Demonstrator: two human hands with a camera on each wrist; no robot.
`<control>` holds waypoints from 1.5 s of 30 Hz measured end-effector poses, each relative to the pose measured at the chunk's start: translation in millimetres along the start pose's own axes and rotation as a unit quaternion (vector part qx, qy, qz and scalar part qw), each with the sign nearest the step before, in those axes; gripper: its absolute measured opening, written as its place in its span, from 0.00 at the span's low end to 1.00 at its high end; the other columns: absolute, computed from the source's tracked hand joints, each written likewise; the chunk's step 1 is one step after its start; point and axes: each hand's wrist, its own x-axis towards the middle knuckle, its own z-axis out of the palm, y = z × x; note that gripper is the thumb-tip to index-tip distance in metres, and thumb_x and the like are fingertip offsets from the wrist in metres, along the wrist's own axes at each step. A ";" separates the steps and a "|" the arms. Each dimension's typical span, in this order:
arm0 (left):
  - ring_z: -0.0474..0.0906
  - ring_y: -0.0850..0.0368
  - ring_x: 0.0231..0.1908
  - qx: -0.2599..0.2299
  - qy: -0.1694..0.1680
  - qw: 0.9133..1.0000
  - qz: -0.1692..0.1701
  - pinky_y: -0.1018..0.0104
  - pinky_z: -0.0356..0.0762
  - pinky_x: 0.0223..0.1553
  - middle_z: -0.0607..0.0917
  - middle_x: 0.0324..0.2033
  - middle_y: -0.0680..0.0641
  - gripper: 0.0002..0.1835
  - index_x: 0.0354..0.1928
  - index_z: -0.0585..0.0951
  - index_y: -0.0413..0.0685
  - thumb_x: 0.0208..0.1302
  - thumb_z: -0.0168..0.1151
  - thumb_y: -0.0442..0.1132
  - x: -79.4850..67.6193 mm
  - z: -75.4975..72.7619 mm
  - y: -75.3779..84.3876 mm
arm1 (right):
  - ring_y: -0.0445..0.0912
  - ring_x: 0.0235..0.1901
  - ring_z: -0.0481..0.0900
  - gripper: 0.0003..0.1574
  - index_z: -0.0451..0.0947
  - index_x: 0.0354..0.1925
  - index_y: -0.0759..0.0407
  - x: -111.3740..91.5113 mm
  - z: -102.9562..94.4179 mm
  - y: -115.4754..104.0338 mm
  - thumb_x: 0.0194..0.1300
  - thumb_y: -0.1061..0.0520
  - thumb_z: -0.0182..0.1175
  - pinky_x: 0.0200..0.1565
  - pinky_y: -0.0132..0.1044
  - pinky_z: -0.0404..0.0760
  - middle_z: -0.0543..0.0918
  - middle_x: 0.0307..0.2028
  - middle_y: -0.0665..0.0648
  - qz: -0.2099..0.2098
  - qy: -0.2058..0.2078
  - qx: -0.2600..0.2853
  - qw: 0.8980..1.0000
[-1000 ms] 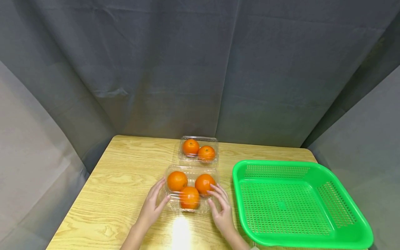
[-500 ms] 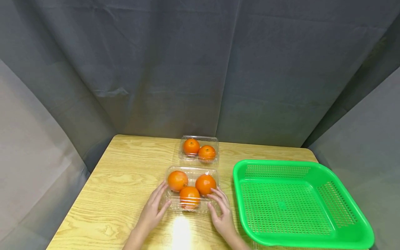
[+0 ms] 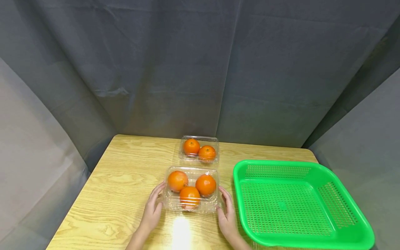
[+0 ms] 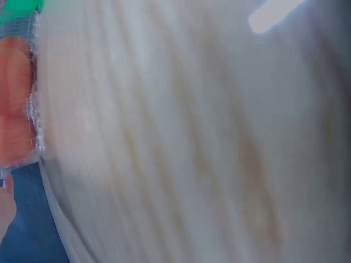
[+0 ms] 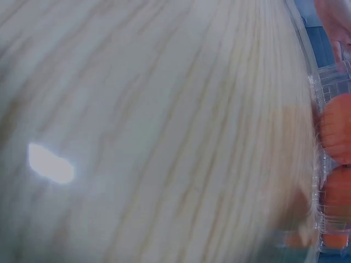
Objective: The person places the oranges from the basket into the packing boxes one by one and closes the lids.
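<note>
A clear plastic clamshell box (image 3: 172, 205) lies on the table with three oranges inside, one orange (image 3: 189, 198) in front of the other two. At its left side is my left hand (image 3: 151, 211), fingertips right at the box's edge and thumb by the near corner. My right hand (image 3: 228, 216) flanks the opposite side in the same way, fingers lightly bent along the wall. In the left wrist view the box (image 4: 36, 118) and part of a hand (image 4: 5, 211) show at the left edge. Oranges (image 5: 337, 129) appear at the right wrist view's right edge.
Behind stands a second clear box (image 3: 202, 140) with two oranges, near the table's far edge. A large green plastic basket (image 3: 282, 243) sits close to my right hand. Grey curtains (image 3: 175, 69) surround the wooden table (image 3: 109, 198).
Both hands have drawn off the box's lid and spread outward to its sides, the right hand most clearly. The box and oranges stay nearly in place.
</note>
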 end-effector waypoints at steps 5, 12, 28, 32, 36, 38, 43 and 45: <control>0.62 0.38 0.56 -0.076 -0.006 0.987 -0.144 0.48 0.66 0.54 0.65 0.58 0.32 0.30 0.62 0.58 0.29 0.54 0.45 0.19 0.9 -3.7 7.5 | 0.51 0.58 0.61 0.42 0.54 0.61 0.72 -6.0 -2.2 12.5 0.45 0.81 0.49 0.60 0.29 0.60 0.62 0.59 0.70 0.134 0.032 0.007 0.990; 0.67 0.52 0.45 -0.100 -0.028 0.956 -0.274 0.68 0.70 0.44 0.69 0.48 0.39 0.24 0.57 0.61 0.33 0.56 0.46 0.27 0.9 -4.8 -4.4 | 0.40 0.33 0.71 0.22 0.61 0.48 0.73 -3.6 -4.0 10.5 0.53 0.71 0.48 0.34 0.27 0.72 0.71 0.37 0.61 0.252 0.052 -0.007 0.966; 0.65 0.59 0.15 -0.123 -0.062 0.932 -0.335 0.71 0.64 0.17 0.70 0.13 0.48 0.09 0.21 0.70 0.34 0.56 0.44 0.29 2.0 -7.0 1.0 | 0.41 0.16 0.77 0.16 0.72 0.26 0.70 -2.1 -19.1 9.7 0.61 0.61 0.42 0.20 0.28 0.74 0.78 0.17 0.54 0.410 -0.129 0.150 0.890; 0.64 0.60 0.14 -0.136 -0.062 0.926 -0.346 0.72 0.63 0.16 0.69 0.11 0.49 0.10 0.19 0.69 0.36 0.55 0.43 0.29 0.9 -7.7 -1.2 | 0.40 0.13 0.75 0.15 0.70 0.22 0.65 -3.6 -19.7 10.5 0.61 0.61 0.42 0.18 0.27 0.72 0.75 0.14 0.52 0.411 -0.132 0.138 0.891; 0.63 0.62 0.14 -0.142 -0.063 0.922 -0.355 0.73 0.63 0.17 0.68 0.12 0.50 0.09 0.18 0.68 0.40 0.55 0.44 0.29 1.3 -7.9 -1.4 | 0.39 0.10 0.71 0.15 0.67 0.18 0.61 -6.1 -19.3 10.6 0.61 0.60 0.43 0.16 0.27 0.71 0.72 0.12 0.51 0.415 -0.120 0.127 0.893; 0.63 0.62 0.14 -0.144 -0.067 0.920 -0.359 0.74 0.62 0.17 0.67 0.12 0.51 0.09 0.18 0.68 0.41 0.55 0.44 0.29 1.8 -8.1 -1.1 | 0.39 0.10 0.69 0.15 0.66 0.18 0.60 -7.1 -18.6 10.4 0.60 0.61 0.43 0.16 0.27 0.70 0.71 0.11 0.51 0.414 -0.112 0.127 0.894; 0.62 0.63 0.14 -0.151 -0.083 0.913 -0.369 0.74 0.61 0.17 0.67 0.12 0.51 0.10 0.19 0.67 0.41 0.57 0.42 0.28 4.6 -11.3 5.2 | 0.38 0.09 0.66 0.15 0.64 0.17 0.59 -8.4 -16.9 10.8 0.61 0.62 0.43 0.15 0.26 0.68 0.69 0.11 0.50 0.406 -0.094 0.129 0.900; 0.62 0.63 0.15 -0.153 -0.089 0.914 -0.365 0.74 0.60 0.18 0.66 0.12 0.51 0.10 0.19 0.67 0.41 0.57 0.41 0.27 6.3 -13.7 12.3 | 0.38 0.09 0.65 0.16 0.64 0.17 0.58 -8.7 -16.3 11.3 0.60 0.62 0.43 0.15 0.26 0.68 0.69 0.11 0.49 0.404 -0.088 0.130 0.901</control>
